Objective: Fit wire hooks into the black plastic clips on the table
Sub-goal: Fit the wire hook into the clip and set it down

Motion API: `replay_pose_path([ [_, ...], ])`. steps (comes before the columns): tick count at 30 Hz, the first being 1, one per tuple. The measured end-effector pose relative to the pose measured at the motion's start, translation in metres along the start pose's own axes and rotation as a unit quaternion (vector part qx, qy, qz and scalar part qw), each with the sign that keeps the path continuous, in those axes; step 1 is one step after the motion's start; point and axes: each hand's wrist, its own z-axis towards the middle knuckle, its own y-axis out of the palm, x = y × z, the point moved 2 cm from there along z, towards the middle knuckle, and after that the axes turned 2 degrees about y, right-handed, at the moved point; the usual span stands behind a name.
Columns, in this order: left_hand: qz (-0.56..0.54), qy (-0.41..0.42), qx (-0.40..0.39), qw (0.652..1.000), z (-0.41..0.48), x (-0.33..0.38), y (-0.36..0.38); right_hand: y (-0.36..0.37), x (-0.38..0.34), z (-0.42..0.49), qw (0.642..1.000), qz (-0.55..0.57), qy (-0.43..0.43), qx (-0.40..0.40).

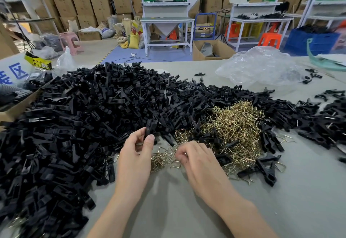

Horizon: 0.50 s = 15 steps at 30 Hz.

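Tangling is the risk: wire hooks point(237, 125), heaped mid-surface toward its near edge, interlock, so several may lift together. Left hand point(134, 153) pinches one black clip point(149, 127) upright; right hand point(198, 160) curls its fingers into the hooks, grasp unclear.

Person, parts in view, two pairs.

1. Left hand point(135, 149): bare. Slim, long fingers; thumbnail point(149, 140) cut short, plain and rounded.
2. Right hand point(198, 160): bare. Knuckles and faint tendon ridges show across its back; fingers slim, matching the left.
3. Left forearm point(116, 209): bare from the wrist to the near edge of the view; slender and smooth, widening toward the near end.
4. Right forearm point(243, 213): bare along its whole visible length to the near right edge; same slender build.
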Motion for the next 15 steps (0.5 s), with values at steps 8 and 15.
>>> replay_pose_path([
  [8, 0.073, 0.119, -0.117, 0.983, -0.012, 0.006, 0.012, -0.020, 0.004, 0.009, 0.875, 0.427, 0.214, 0.076],
  [15, 0.194, 0.230, -0.120, 0.946, -0.015, 0.004, 0.012, -0.027, 0.008, 0.015, 0.688, 0.666, 0.286, 0.033],
])
